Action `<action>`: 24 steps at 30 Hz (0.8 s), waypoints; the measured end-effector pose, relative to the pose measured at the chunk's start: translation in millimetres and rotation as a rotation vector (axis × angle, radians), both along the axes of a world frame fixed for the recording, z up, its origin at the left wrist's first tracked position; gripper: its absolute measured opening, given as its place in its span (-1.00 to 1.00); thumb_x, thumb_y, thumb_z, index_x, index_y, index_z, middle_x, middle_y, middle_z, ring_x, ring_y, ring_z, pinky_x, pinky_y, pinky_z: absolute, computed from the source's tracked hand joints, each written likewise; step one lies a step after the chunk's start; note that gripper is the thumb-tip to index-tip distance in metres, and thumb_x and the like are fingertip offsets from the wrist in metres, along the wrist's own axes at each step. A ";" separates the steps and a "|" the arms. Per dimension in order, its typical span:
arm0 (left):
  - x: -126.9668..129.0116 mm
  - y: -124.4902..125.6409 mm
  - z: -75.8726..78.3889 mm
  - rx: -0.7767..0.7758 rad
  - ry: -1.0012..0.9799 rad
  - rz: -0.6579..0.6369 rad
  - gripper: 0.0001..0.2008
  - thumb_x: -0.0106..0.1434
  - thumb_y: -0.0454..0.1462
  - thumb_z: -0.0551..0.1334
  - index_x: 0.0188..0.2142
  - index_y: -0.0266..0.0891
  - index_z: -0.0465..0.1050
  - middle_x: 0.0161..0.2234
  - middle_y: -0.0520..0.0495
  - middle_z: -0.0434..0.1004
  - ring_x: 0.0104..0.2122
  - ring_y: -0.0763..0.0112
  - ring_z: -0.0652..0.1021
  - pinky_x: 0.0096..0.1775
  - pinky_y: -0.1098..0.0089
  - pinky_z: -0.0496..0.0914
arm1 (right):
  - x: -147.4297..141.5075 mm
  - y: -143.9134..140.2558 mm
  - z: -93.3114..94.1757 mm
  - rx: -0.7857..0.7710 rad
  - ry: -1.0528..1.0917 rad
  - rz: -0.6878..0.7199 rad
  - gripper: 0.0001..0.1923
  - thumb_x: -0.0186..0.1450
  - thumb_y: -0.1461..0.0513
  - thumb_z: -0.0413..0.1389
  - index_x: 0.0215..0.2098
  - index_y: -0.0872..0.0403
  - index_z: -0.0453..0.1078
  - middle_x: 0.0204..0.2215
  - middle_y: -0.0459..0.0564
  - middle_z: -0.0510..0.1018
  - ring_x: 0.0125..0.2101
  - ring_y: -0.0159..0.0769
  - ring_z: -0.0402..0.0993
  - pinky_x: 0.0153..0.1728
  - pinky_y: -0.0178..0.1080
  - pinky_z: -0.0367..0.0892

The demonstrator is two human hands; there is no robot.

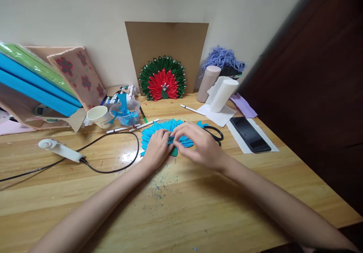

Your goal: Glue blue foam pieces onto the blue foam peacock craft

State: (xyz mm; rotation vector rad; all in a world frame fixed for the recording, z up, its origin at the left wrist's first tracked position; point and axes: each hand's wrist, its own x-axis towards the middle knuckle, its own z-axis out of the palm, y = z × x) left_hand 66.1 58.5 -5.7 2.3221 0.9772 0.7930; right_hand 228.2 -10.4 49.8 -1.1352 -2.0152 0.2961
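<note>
A blue crepe-paper peacock [177, 124] lies on the wooden table, its petals fanned out and its green body [174, 152] at the near edge. My left hand [157, 146] presses on the peacock's left half, fingers together and bent against its middle. Just right of it, my right hand [200, 144] hovers over the peacock with thumb and forefinger drawn into a pinch. Whatever may be between those fingertips is too small to make out. Much of the peacock's middle is hidden by both hands. Black-handled scissors [217, 133] lie beside its right edge, blades mostly covered.
A white glue gun [60, 150] and its black cable lie at left. Behind stand a paper cup [98, 116], a plastic tub [131, 118] of blue scraps and a red-green peacock [163, 81] on cardboard. A phone [250, 134] and paper rolls [224, 96] are at right.
</note>
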 end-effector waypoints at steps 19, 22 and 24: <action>10.2 10.1 5.0 -0.389 -0.207 -0.012 -0.64 0.32 -0.08 -0.03 -0.48 -0.23 0.32 -0.47 0.00 0.43 -0.42 0.40 0.43 -0.33 0.39 0.27 | 24.9 46.8 -58.1 0.149 0.016 -0.122 -0.93 0.27 0.26 0.08 -0.29 0.00 0.41 -0.34 -0.01 0.47 -0.28 -0.24 0.38 -0.23 -0.13 0.29; 10.5 8.8 5.7 -0.380 -0.200 -0.008 -0.67 0.32 -0.11 -0.01 -0.49 -0.23 0.30 -0.48 0.02 0.41 -0.44 0.42 0.41 -0.35 0.41 0.25 | 23.7 46.3 -58.5 0.145 0.026 -0.115 -0.94 0.25 0.26 0.10 -0.30 0.00 0.41 -0.33 -0.01 0.47 -0.28 -0.24 0.37 -0.23 -0.14 0.29; 10.6 8.1 6.4 -0.373 -0.199 -0.003 -0.67 0.32 -0.13 0.00 -0.49 -0.23 0.30 -0.49 0.03 0.40 -0.44 0.43 0.40 -0.36 0.41 0.24 | 22.5 45.4 -57.9 0.133 0.037 -0.106 -0.95 0.25 0.27 0.11 -0.30 0.01 0.40 -0.33 -0.01 0.45 -0.27 -0.25 0.37 -0.22 -0.15 0.30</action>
